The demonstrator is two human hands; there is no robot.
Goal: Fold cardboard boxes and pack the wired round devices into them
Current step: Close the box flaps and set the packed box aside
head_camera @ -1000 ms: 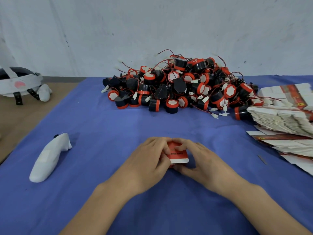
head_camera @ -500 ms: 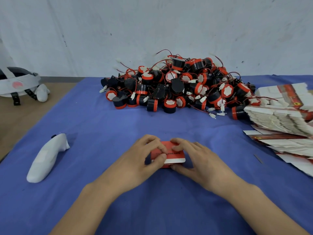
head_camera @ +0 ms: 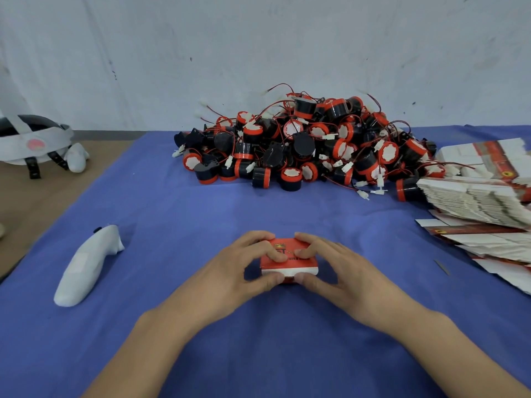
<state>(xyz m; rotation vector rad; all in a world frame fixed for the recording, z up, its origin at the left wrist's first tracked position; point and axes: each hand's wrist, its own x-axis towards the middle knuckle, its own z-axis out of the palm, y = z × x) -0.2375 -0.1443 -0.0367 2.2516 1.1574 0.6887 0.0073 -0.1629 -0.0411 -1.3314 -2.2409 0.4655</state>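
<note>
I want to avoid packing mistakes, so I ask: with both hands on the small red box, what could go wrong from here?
1. The left hand and right hand grip the box from both sides, fingers on top; a hard squeeze might dent it.
2. The red wires in the pile of devices look tangled, so pulling one may drag others.
3. The pile touches the stack of flat boxes; taking a sheet might tumble devices.

light: even, soft, bright | shadows: faint under hands | focus: slightly soft | edges: wide-angle bowing | glare: none
</note>
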